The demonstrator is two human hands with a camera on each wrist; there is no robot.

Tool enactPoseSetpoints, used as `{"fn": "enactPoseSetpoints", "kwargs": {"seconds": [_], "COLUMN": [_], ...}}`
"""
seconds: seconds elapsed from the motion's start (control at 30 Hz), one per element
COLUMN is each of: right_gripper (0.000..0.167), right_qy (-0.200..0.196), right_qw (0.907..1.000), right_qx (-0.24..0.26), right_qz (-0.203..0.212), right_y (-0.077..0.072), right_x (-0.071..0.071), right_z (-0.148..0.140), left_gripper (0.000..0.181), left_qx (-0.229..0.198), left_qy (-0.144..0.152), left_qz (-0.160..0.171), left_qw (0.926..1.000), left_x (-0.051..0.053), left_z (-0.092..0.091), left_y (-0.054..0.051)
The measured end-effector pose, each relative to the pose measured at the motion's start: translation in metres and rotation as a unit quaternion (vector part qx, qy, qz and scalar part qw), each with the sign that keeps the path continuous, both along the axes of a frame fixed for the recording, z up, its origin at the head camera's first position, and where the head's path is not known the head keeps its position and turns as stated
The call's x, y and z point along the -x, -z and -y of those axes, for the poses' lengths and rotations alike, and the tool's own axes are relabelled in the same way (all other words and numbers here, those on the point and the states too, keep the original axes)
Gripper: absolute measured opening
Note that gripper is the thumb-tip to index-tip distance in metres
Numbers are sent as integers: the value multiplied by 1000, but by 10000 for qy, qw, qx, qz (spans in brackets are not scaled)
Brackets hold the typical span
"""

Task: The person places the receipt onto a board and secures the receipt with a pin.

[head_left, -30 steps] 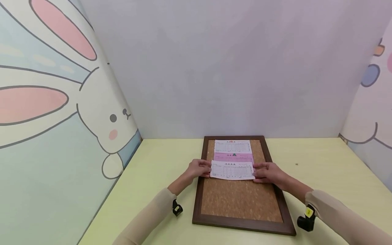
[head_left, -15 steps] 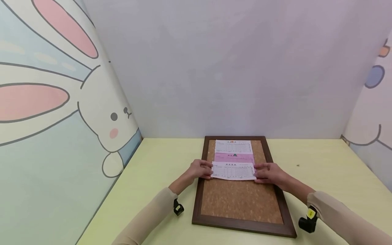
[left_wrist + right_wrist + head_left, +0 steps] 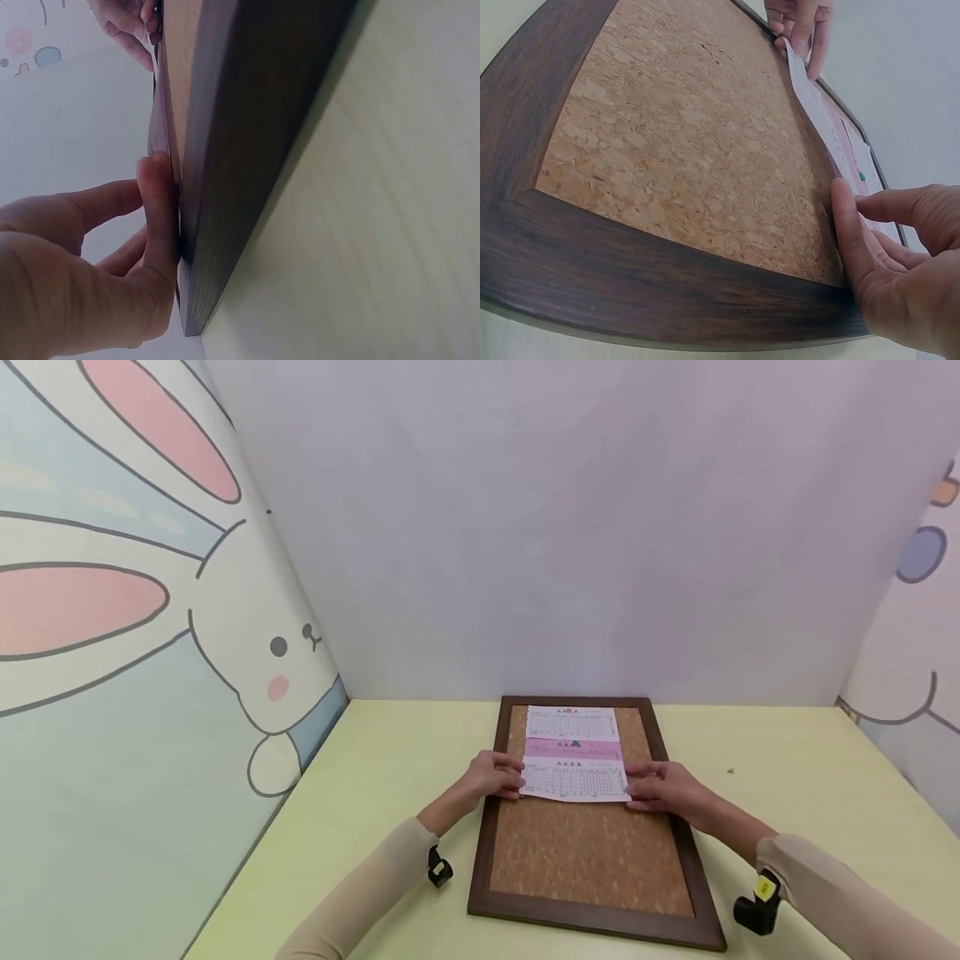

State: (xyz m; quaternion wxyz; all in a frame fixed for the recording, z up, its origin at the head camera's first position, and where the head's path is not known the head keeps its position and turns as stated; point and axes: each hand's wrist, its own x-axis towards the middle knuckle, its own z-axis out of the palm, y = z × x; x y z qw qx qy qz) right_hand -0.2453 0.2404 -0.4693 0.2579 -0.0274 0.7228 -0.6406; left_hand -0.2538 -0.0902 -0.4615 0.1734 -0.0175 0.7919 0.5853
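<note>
A white printed form (image 3: 575, 780) lies across the middle of a framed cork board (image 3: 592, 852). My left hand (image 3: 491, 776) pinches its left edge between thumb and fingers, above the frame's left side. At the opposite edge my right hand (image 3: 667, 789) pinches the same sheet, as the right wrist view also shows. The form overlaps the lower part of a pink form (image 3: 547, 749). Above that, near the board's top, is another white form (image 3: 572, 724). In the right wrist view a green pushpin (image 3: 862, 177) stands in the pink sheet.
The dark wooden frame (image 3: 592, 924) rests on a pale yellow table (image 3: 390, 760). A small dark speck (image 3: 731, 770) lies on the table to the right. Behind rises a plain pale wall (image 3: 570, 527), and a rabbit mural (image 3: 277, 647) covers the left wall.
The view has shifted slightly. Both hands still pinch the white form, whose upper edge now lies closer against the pink one.
</note>
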Motion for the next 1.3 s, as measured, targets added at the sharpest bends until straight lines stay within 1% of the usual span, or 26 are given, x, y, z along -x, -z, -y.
{"fn": "enactPoseSetpoints", "kwargs": {"seconds": [0.2,0.27,0.43,0.57,0.7,0.77,0.97,1.17,1.23,1.3], "right_gripper": [63,63,61,60,60,60,58,59,60,59], "right_qy": [-48,-93,-207,-359,-463,-449,-472,-549,-590,-615], "right_qw": [10000,9999,9997,9990,9980,9977,9928,9907,9895,9892], "right_qx": [9,5,-44,22,61,-67,-780,-939,-1013,-1022], "right_qz": [-64,-78,-141,-281,-422,-502,-774,-821,-848,-852], "right_y": [-3,-4,-4,-4,-4,-5,-4,-11,-12,-9], "right_x": [0,1,1,3,8,10,19,28,29,30], "right_z": [-2,-3,-10,-17,-23,-24,-30,-40,-43,-46], "left_gripper": [29,30,31,29,30,31,35,32,31,31], "left_qx": [-46,-67,-113,-57,-8,-28,-111,-14,48,75], "left_qy": [-16,-41,8,56,112,176,351,445,422,423], "left_qz": [-180,-191,-171,-289,-400,-414,-478,-725,-773,-804], "left_qw": [9998,9998,9998,9995,9991,9990,9982,9964,9961,9958], "left_x": [3,4,4,4,6,8,12,19,19,18], "left_z": [-2,-1,5,10,13,14,20,23,23,23], "left_y": [0,0,3,2,0,1,4,6,7,9]}}
